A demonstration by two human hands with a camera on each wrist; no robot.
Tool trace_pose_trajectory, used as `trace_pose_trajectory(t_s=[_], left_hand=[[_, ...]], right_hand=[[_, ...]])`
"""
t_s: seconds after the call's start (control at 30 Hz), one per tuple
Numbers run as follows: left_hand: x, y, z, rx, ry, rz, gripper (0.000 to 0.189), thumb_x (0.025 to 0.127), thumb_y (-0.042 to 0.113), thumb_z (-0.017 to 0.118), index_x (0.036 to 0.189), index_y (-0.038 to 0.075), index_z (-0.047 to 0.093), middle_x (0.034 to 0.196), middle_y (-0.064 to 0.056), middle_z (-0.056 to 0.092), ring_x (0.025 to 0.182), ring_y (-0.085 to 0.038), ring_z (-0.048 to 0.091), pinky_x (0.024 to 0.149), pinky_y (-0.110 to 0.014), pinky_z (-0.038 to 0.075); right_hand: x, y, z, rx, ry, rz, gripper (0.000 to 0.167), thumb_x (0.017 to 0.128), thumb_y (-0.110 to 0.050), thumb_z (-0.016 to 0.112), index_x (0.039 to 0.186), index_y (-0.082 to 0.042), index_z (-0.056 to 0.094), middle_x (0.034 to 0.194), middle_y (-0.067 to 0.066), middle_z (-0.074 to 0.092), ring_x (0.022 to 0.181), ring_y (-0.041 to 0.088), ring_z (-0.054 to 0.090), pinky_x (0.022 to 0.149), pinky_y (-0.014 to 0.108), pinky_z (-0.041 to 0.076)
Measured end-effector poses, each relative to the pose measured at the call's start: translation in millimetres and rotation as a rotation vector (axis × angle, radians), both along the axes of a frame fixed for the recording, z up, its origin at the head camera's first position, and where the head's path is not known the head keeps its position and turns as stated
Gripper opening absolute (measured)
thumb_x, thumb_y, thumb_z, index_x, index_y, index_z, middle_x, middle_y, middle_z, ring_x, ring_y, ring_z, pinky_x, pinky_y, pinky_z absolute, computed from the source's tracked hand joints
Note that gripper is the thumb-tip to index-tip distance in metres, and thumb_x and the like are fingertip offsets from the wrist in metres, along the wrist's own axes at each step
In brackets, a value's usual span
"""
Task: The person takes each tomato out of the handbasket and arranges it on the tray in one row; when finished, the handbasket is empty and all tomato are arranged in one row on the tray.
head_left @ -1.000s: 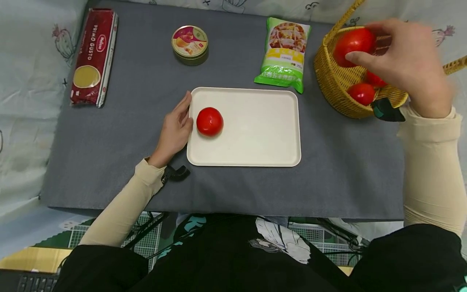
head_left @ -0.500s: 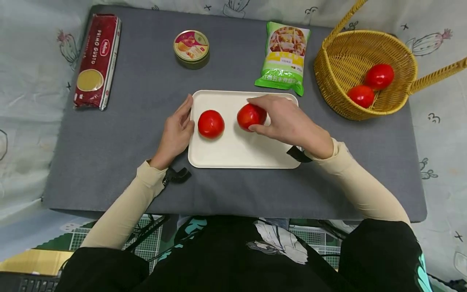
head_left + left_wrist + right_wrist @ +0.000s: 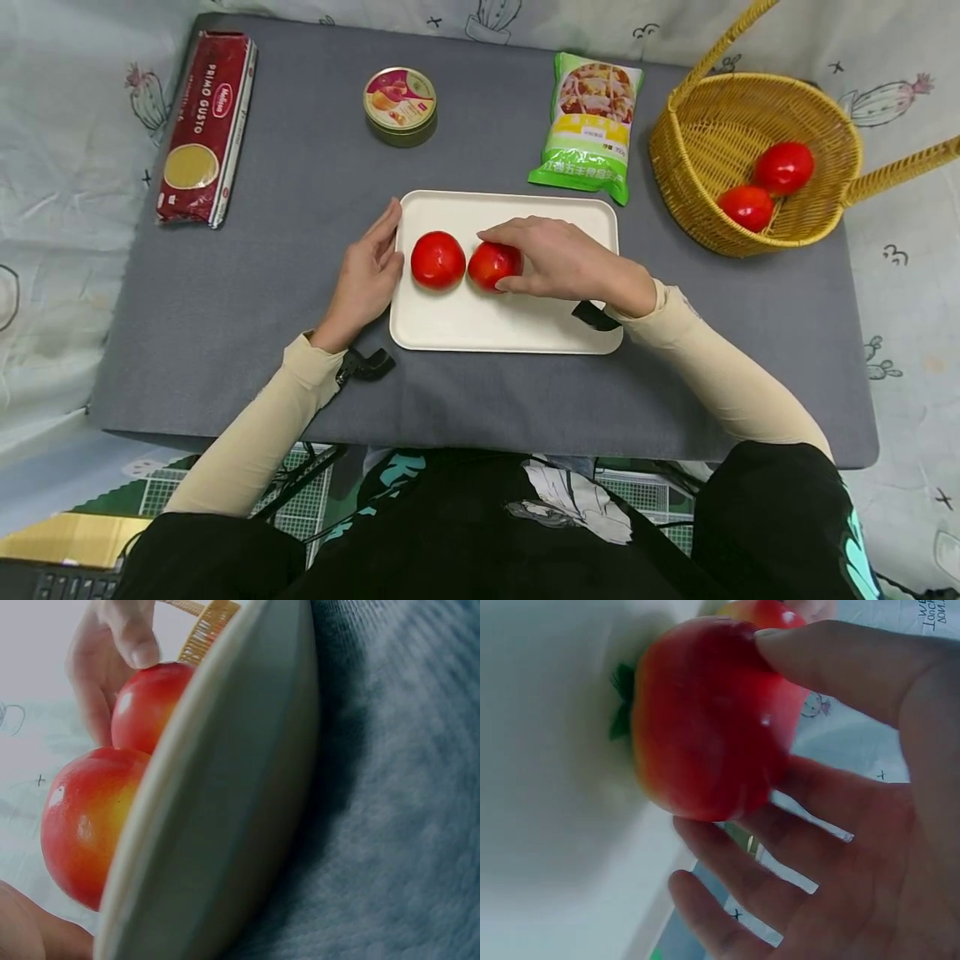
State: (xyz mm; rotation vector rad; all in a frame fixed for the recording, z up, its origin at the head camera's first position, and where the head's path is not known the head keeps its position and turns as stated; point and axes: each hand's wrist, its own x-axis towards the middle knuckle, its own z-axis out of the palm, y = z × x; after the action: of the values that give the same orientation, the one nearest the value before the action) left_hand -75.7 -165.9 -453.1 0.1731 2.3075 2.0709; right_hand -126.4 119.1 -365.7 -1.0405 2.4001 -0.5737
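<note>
A white rectangular tray [image 3: 517,325] lies on the grey cloth. My left hand [image 3: 365,275] touches its left edge with fingers fairly straight. One glossy red tomato [image 3: 438,261] sits near that edge. Just right of it, my right hand [image 3: 558,260] holds a second tomato [image 3: 493,265] between thumb and fingers. In the right wrist view this held tomato [image 3: 712,720] shows a green calyx facing the tray, with the thumb on one side and fingers on the other. From the left wrist view, both tomatoes appear close together beyond the tray's rim [image 3: 172,765].
At the right stands a yellow wicker basket [image 3: 675,192] holding two more tomatoes [image 3: 784,167]. Behind the tray lie a green snack packet [image 3: 588,125] and a round tin [image 3: 401,104]. A long red pack [image 3: 206,129] is at the far left.
My right hand has carried a tomato from the basket to the tray, then leftward beside the first tomato. My left hand has stayed at the tray's left edge.
</note>
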Motion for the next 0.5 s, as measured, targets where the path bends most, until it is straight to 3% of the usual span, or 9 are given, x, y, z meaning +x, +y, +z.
trace_pose_trajectory(t_s=[0.27, 0.5], left_hand=[[-0.8, 1.2, -1.4, -0.015, 0.004, 0.006, 0.066, 0.094, -0.027, 0.042, 0.158, -0.01, 0.037, 0.17, -0.019, 0.03, 0.157, -0.026, 0.03, 0.125, -0.033, 0.029], [-0.2, 2.1, 0.9, -0.023, 0.003, 0.009, 0.066, 0.095, -0.027, 0.043, 0.158, -0.009, 0.037, 0.171, -0.018, 0.03, 0.157, -0.024, 0.031, 0.125, -0.033, 0.03]], right_hand=[[3.2, 2, -6.3, -0.028, -0.001, 0.008, 0.07, 0.094, -0.028, 0.082, 0.155, -0.008, 0.056, 0.156, 0.01, 0.056, 0.135, 0.03, 0.055, 0.108, 0.049, 0.052], [1.3, 21, 9.6, -0.083, 0.038, -0.053, 0.07, 0.098, -0.03, 0.077, 0.159, -0.007, 0.051, 0.163, 0.009, 0.048, 0.15, 0.029, 0.043, 0.124, 0.05, 0.037]])
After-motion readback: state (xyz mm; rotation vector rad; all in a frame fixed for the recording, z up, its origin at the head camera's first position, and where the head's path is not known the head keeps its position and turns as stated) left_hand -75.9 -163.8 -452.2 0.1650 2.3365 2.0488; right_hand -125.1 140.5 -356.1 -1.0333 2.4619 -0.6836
